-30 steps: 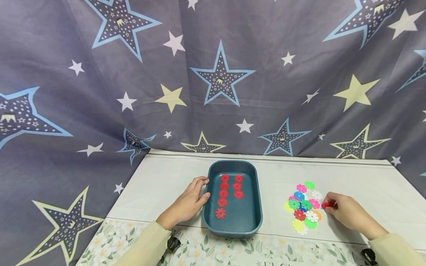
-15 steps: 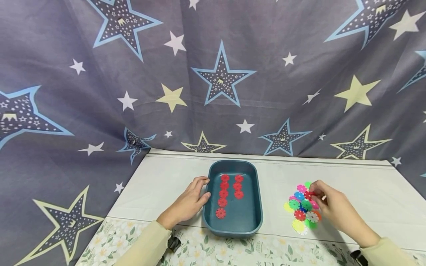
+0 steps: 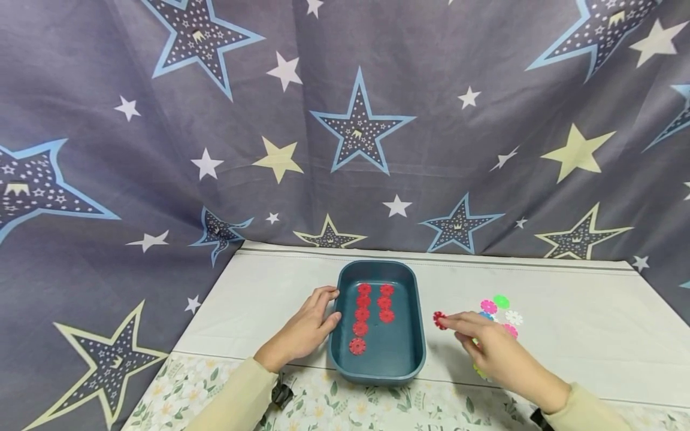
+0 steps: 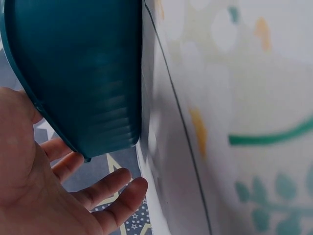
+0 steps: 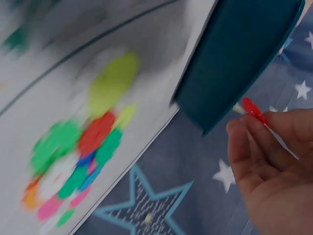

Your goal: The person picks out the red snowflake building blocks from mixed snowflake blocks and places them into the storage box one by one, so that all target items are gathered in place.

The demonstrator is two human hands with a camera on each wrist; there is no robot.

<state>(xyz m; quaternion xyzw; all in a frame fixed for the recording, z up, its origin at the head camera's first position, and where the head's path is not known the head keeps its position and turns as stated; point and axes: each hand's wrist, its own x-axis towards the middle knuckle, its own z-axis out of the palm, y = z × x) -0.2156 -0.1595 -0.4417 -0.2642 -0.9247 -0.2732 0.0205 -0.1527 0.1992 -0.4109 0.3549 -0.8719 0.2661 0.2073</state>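
Note:
A dark teal rectangular tray (image 3: 377,378) lies in the middle of the table in the head view. Inside it, red notched plastic discs (image 3: 362,313) form two columns, the left one longer. My left hand (image 3: 303,330) rests at the tray's left rim with relaxed fingers; in the left wrist view its fingertips reach the rim while other fingers extend past it. Between thumb and fingers, my right hand (image 3: 498,353) pinches a red notched disc (image 3: 439,320) just right of the tray. The right wrist view shows this disc (image 5: 253,108) edge-on at the fingertips.
Right of the tray lies a pile of mixed-colour discs, partly hidden by the right hand in the head view; a red disc (image 5: 96,132) is among them. A white, floral-bordered cloth (image 3: 286,269) covers the table. A star-patterned curtain (image 3: 345,197) hangs behind.
My right hand, pinching the red disc, has moved left from beside the pile, across it, to near the tray's right side. The left hand and tray have stayed put.

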